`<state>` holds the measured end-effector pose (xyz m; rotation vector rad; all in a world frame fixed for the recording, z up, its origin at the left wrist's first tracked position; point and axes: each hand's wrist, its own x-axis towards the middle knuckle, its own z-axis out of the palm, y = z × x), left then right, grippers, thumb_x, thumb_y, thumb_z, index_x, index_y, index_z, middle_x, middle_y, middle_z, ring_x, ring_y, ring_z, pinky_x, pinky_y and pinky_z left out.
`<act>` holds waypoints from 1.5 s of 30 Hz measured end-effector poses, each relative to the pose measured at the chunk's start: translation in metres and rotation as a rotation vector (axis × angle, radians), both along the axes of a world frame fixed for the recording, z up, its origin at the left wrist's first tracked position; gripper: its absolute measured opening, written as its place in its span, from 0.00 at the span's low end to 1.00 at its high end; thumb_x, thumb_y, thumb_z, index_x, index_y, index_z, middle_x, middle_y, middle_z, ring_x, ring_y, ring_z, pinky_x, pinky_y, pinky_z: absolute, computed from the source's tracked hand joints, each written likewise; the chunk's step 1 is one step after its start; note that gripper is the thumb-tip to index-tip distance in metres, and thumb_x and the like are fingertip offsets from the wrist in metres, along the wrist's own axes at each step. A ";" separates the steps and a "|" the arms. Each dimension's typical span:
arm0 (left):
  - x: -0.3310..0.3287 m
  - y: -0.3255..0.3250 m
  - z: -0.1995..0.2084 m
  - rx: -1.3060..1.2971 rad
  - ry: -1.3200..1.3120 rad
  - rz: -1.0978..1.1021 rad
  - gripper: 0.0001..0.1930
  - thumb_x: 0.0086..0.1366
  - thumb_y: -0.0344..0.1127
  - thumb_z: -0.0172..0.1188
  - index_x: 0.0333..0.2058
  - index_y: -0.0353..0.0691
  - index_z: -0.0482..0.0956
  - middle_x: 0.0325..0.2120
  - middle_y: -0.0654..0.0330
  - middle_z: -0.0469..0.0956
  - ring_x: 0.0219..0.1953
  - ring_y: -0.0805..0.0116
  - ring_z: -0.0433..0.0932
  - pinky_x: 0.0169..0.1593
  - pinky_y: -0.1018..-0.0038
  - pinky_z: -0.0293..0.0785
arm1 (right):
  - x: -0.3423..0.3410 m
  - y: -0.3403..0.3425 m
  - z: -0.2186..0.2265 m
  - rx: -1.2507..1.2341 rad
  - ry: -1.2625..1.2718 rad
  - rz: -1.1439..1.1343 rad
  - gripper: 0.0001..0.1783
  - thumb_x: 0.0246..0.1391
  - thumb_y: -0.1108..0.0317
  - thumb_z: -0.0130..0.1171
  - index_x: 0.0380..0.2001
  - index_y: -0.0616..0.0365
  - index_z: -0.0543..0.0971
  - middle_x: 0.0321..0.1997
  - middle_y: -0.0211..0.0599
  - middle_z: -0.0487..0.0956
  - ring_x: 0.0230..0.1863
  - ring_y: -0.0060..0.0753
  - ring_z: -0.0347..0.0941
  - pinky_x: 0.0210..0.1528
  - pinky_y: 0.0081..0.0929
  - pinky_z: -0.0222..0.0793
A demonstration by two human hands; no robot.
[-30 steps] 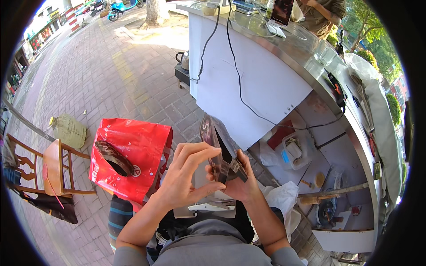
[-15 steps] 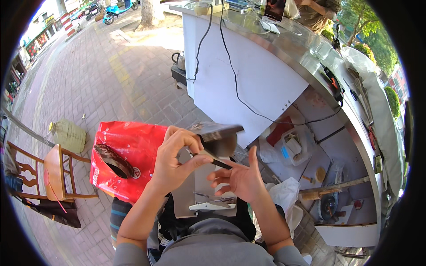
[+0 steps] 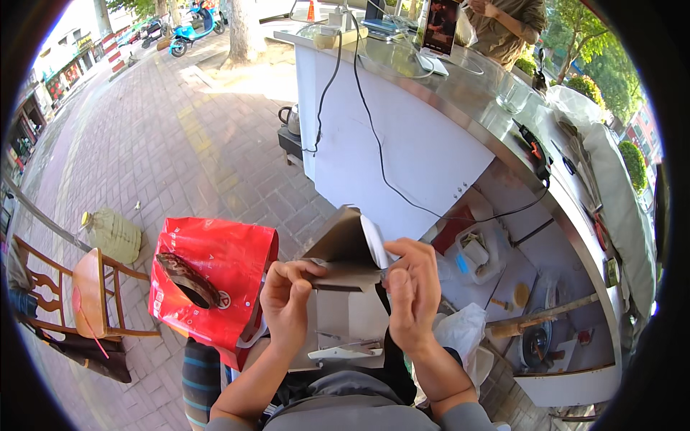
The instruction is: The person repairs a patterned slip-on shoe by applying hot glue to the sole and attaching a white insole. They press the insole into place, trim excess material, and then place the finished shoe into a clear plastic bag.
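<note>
Between my two hands, above my lap, is a dark brown folded, sheet-like piece (image 3: 338, 241) with a pale edge, spread into a V; its exact kind is unclear. My left hand (image 3: 286, 302) pinches its near left edge with thumb and fingers. At the right, my right hand (image 3: 413, 294) has its fingers curled against the pale edge. Below the hands a pale open box or tray (image 3: 338, 310) rests on my lap, and a white-handled tool (image 3: 345, 352) lies across it. Left of my left hand, a red bag (image 3: 230, 251) bears a dark brown patterned loop (image 3: 187, 280).
A white-fronted counter (image 3: 402, 136) curves round the front and right, with cables hanging down it. Its shelf holds a clear plastic tub (image 3: 478, 251). Wooden chairs (image 3: 93, 294) and a plastic jug (image 3: 113, 233) stand left. A person (image 3: 507, 29) is behind the counter.
The dark piece, edge-on and blurred before, is now spread into a V. My right hand has gone from spread fingers to curled ones on its edge; my left hand has lowered.
</note>
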<state>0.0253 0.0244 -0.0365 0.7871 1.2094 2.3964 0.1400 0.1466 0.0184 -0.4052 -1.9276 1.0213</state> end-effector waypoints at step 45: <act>-0.001 0.027 -0.001 -0.208 -0.313 -0.433 0.42 0.66 0.39 0.63 0.71 0.36 0.48 0.62 0.51 0.62 0.59 0.66 0.68 0.61 0.69 0.66 | 0.015 0.007 -0.026 0.604 -0.327 -0.285 0.36 0.35 0.81 0.67 0.53 0.53 0.74 0.52 0.35 0.75 0.50 0.42 0.70 0.52 0.38 0.62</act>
